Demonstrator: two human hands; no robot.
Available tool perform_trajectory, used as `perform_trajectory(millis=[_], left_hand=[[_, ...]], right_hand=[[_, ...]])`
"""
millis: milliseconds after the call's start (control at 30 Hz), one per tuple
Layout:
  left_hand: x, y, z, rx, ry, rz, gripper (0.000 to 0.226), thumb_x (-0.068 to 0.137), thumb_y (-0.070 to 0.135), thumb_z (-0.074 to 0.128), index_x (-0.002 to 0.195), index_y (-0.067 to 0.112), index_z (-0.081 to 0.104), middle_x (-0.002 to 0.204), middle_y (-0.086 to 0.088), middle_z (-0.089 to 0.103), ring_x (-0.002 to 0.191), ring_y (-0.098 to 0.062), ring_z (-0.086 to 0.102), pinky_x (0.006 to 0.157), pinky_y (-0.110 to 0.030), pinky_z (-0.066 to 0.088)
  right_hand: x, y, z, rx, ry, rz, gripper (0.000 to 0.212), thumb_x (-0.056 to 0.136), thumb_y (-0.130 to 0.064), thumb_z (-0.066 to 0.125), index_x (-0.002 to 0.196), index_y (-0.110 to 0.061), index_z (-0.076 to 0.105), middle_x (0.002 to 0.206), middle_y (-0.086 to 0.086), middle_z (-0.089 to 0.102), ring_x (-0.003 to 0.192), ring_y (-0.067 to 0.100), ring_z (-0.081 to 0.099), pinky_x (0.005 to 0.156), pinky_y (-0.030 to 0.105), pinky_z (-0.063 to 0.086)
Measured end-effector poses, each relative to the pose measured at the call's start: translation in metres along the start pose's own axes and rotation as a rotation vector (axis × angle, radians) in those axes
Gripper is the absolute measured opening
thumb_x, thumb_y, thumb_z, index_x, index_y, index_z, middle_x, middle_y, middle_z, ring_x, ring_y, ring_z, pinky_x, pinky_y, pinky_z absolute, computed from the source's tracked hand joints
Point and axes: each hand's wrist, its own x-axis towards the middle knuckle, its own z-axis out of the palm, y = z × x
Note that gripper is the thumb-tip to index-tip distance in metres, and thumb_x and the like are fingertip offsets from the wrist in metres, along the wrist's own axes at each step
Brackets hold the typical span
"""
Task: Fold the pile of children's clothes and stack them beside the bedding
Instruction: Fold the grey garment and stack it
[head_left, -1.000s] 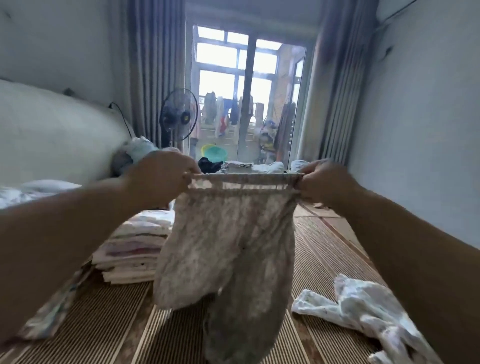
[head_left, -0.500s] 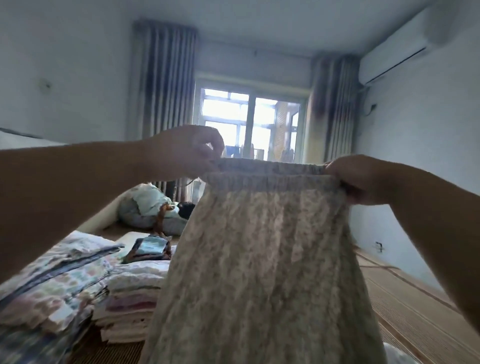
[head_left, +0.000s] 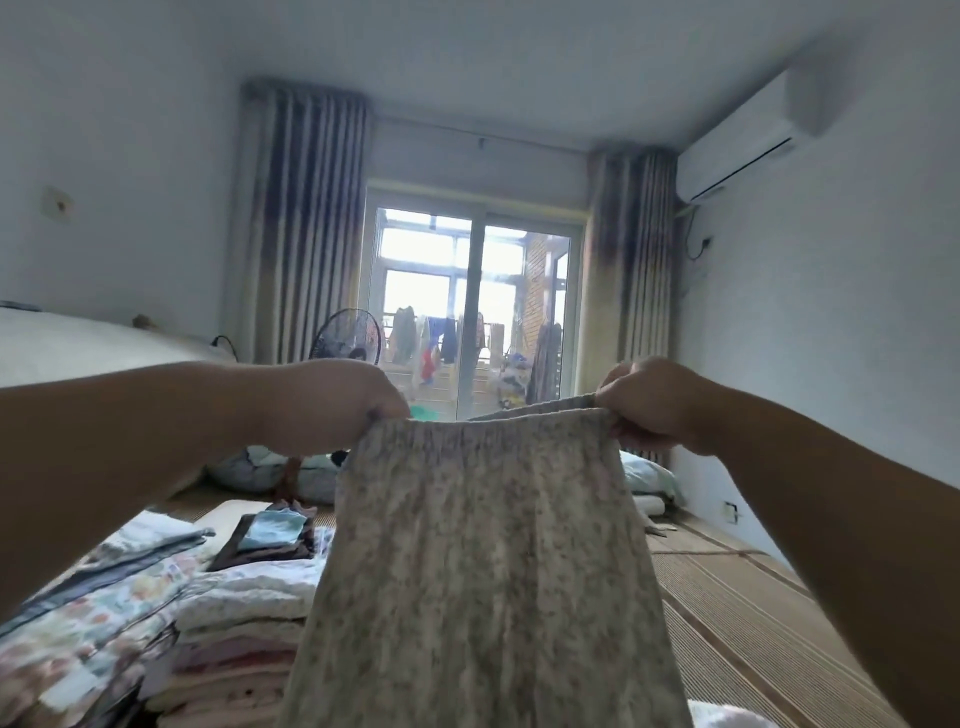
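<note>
The left hand (head_left: 332, 405) and right hand (head_left: 655, 410) pinch the waistband corners of speckled children's trousers (head_left: 488, 561), raised just right of the folded stack (head_left: 244, 629); trouser legs are cut off below, fingertips hidden.

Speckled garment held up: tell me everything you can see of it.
The garment is a pale beige, finely speckled soft fabric with a gathered elastic waistband at its top. It hangs upright in the air, spread flat and widening downward; its lower end runs out of frame. The left hand pinches one waistband end, the right hand the other, holding it stretched out. It hides part of the folded stack behind it.
</note>
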Motion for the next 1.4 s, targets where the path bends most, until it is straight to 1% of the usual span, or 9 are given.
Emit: perform_trajectory(millis=[300,500,633,800,1000,1100,1200,1333,1400], left_hand=[[-0.011,-0.019,-0.014,0.165,0.021,-0.112,0.044,0.063,0.056,0.068,0.039,0.024,0.05,0.044,0.01,0.036,0.044,-0.003,0.035,0.047,-0.015,0.029],[0.0,-0.038,-0.025,0.175,0.386,-0.158,0.056,0.073,0.056,0.071,0.055,0.005,0.057,0.048,0.002,0.046,0.043,-0.006,0.042,0.052,-0.024,0.035],[0.006,-0.036,-0.026,0.169,0.462,-0.142,0.049,0.075,0.05,0.072,0.053,0.008,0.058,0.049,0.002,0.047,0.044,-0.006,0.043,0.053,-0.026,0.037],[0.007,-0.04,-0.027,-0.053,0.441,-0.126,0.039,0.07,0.038,0.081,0.05,0.016,0.057,0.056,-0.002,0.05,0.055,-0.013,0.048,0.059,-0.03,0.04],[0.013,-0.045,-0.032,-0.377,0.447,-0.098,0.029,0.06,0.026,0.086,0.076,0.023,0.062,0.069,0.003,0.057,0.059,-0.014,0.053,0.051,-0.028,0.045],[0.016,-0.051,-0.033,-0.391,0.466,-0.143,0.037,0.062,0.029,0.084,0.095,0.032,0.066,0.097,-0.003,0.062,0.085,-0.025,0.066,0.079,-0.043,0.057],[0.025,-0.047,-0.018,-0.187,0.51,-0.23,0.008,0.075,0.028,0.078,0.081,0.024,0.074,0.088,-0.005,0.071,0.086,-0.027,0.069,0.077,-0.04,0.057],[0.052,-0.02,0.006,0.025,0.598,-0.54,0.038,0.076,0.041,0.071,0.087,0.005,0.067,0.077,-0.001,0.064,0.068,-0.015,0.058,0.053,-0.027,0.045],[0.066,-0.004,0.017,-0.135,0.499,-0.576,0.027,0.084,0.032,0.066,0.081,0.006,0.057,0.078,-0.002,0.056,0.074,-0.019,0.056,0.07,-0.034,0.053]], right_hand=[[-0.014,0.003,-0.001,0.276,-0.348,-0.155,0.038,0.092,0.005,0.047,0.086,-0.016,0.078,0.07,0.013,0.052,0.047,0.014,0.037,0.041,0.022,0.037],[-0.016,0.001,-0.003,0.53,-0.451,-0.173,0.03,0.084,0.005,0.054,0.086,-0.012,0.079,0.07,0.013,0.062,0.049,0.017,0.048,0.047,0.024,0.046],[-0.012,-0.002,0.006,0.148,-0.424,-0.124,0.035,0.091,-0.005,0.053,0.063,-0.007,0.075,0.08,0.025,0.068,0.062,0.026,0.068,0.072,0.037,0.057],[-0.007,0.003,0.011,-0.297,-0.142,-0.293,0.034,0.077,-0.041,0.072,0.069,-0.009,0.065,0.067,0.003,0.063,0.066,0.013,0.061,0.065,0.027,0.047],[0.006,-0.016,0.011,0.179,0.119,-0.323,0.023,0.074,-0.023,0.08,0.08,-0.015,0.06,0.084,0.0,0.06,0.073,0.015,0.058,0.058,0.022,0.049],[0.014,-0.023,0.009,0.167,0.013,-0.262,0.031,0.074,-0.023,0.081,0.1,-0.017,0.066,0.101,0.002,0.064,0.088,0.016,0.063,0.07,0.029,0.055],[0.02,-0.024,0.022,0.004,0.137,-0.186,0.023,0.072,-0.025,0.081,0.081,-0.007,0.07,0.086,0.008,0.069,0.072,0.015,0.062,0.061,0.027,0.051],[0.023,-0.028,0.059,0.191,0.28,-0.015,0.041,0.066,-0.034,0.083,0.083,0.001,0.069,0.088,0.014,0.071,0.083,0.026,0.068,0.079,0.042,0.057],[0.02,-0.03,0.075,0.352,0.254,0.021,0.046,0.065,-0.034,0.085,0.087,0.004,0.069,0.089,0.019,0.071,0.086,0.032,0.069,0.081,0.048,0.056]])
